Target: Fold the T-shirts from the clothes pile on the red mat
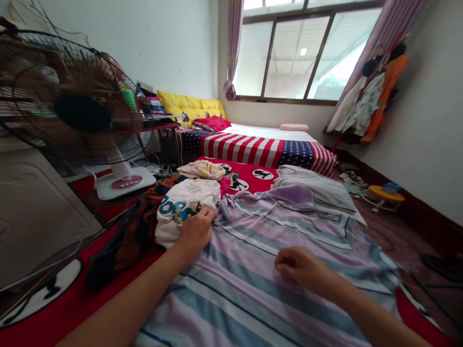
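Observation:
A large purple, grey and white striped shirt [275,250] lies spread out flat in front of me on the red mat. My left hand [195,231] rests closed on the shirt's left edge, near its sleeve, pinching the cloth. Farther right, my right hand [298,266] lies on the middle of the shirt with its fingers curled and pressed into the fabric. Just beyond my left hand sits a folded white shirt with blue letters [184,207].
A standing fan [77,113] turns at the left, its white base [125,183] beside a heap of dark and orange clothes [133,231]. Behind lie a folded yellowish garment [202,169], a grey garment [314,185], a flag-patterned mattress [260,147]. Clothes hang at the right wall [372,101].

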Action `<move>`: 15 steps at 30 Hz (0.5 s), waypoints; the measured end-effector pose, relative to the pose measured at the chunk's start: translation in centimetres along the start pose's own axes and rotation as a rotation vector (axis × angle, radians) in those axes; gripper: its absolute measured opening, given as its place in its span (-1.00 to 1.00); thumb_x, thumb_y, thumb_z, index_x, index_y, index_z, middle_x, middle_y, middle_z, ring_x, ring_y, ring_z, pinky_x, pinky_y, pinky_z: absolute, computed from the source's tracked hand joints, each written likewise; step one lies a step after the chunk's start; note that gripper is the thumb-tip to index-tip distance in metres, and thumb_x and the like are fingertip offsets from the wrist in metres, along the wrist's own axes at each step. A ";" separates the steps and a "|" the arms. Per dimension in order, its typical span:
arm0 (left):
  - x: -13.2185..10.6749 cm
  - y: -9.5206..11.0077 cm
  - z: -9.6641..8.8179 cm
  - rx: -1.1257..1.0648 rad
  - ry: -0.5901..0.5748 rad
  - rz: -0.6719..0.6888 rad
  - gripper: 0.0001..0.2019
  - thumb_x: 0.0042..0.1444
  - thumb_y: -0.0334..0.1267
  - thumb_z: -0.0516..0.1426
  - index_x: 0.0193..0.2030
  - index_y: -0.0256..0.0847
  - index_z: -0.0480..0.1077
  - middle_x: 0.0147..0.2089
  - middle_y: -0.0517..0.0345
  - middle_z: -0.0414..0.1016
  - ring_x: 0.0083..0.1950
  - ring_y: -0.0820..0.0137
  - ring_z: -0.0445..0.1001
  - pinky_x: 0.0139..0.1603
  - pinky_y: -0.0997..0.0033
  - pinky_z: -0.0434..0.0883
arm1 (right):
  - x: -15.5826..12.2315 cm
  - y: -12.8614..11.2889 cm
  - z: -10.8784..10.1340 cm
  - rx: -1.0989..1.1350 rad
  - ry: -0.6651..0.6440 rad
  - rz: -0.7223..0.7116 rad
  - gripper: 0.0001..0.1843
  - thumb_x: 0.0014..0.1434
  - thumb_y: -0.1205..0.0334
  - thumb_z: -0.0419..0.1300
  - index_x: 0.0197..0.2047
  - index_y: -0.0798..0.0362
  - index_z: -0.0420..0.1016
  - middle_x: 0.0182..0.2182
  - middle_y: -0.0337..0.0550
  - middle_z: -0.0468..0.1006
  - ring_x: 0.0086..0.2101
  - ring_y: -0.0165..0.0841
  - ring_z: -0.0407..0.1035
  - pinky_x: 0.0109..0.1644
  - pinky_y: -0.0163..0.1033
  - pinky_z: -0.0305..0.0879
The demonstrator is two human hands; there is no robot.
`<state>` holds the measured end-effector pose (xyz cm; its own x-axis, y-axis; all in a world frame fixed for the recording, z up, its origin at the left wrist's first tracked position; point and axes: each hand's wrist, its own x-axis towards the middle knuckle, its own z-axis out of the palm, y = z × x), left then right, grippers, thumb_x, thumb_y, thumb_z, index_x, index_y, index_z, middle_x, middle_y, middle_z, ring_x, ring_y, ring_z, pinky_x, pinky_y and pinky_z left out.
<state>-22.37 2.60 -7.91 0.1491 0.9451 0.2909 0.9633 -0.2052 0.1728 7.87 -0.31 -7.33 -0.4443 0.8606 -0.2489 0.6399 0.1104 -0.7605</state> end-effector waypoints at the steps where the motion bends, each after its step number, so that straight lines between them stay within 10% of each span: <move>1: -0.2 0.1 0.3 0.010 -0.015 0.017 -0.69 0.17 -0.46 -0.02 -0.05 -0.11 0.43 -0.06 0.07 0.42 -0.13 0.32 0.48 -0.20 0.42 0.37 | 1.3 -0.6 -0.5 -0.008 0.060 -0.029 -0.86 0.04 0.26 0.11 -0.43 0.10 0.46 -0.61 -0.28 0.42 -0.62 -0.47 0.32 -0.55 -0.40 0.17; 6: -1.0 0.2 1.7 -0.012 -0.007 0.141 -0.66 0.18 -0.48 0.00 -0.03 -0.05 0.45 -0.04 0.09 0.39 -0.10 0.33 0.44 -0.18 0.42 0.38 | 8.9 -4.9 -1.5 0.009 0.269 -0.122 -0.77 0.02 0.22 0.19 -0.24 0.13 0.48 -0.43 -0.19 0.51 -0.51 -0.43 0.40 -0.46 -0.35 0.27; 11: -1.2 -0.2 2.3 -0.141 0.051 0.279 -0.72 0.22 -0.46 -0.01 -0.07 -0.13 0.47 0.01 0.06 0.40 0.02 0.31 0.40 -0.01 0.35 0.39 | 14.3 -8.0 1.2 -0.330 0.354 -0.270 -0.27 -0.16 0.10 0.39 0.11 0.07 0.38 -0.10 -0.01 0.48 -0.23 -0.25 0.43 -0.20 -0.22 0.34; 15: -1.1 -0.4 2.6 -0.197 0.049 0.312 -0.68 0.21 -0.49 -0.03 -0.03 -0.13 0.44 -0.02 0.06 0.42 0.02 0.29 0.40 -0.01 0.33 0.41 | 17.1 -9.7 0.5 -0.457 0.357 -0.299 -0.82 -0.06 0.40 0.21 -0.32 0.11 0.56 -0.34 -0.06 0.54 -0.29 -0.23 0.46 -0.20 -0.22 0.32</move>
<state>-22.29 2.30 -10.79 0.4132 0.8170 0.4021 0.8111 -0.5310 0.2453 -6.29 13.12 -4.49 -0.4595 0.8635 0.2080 0.7580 0.5033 -0.4149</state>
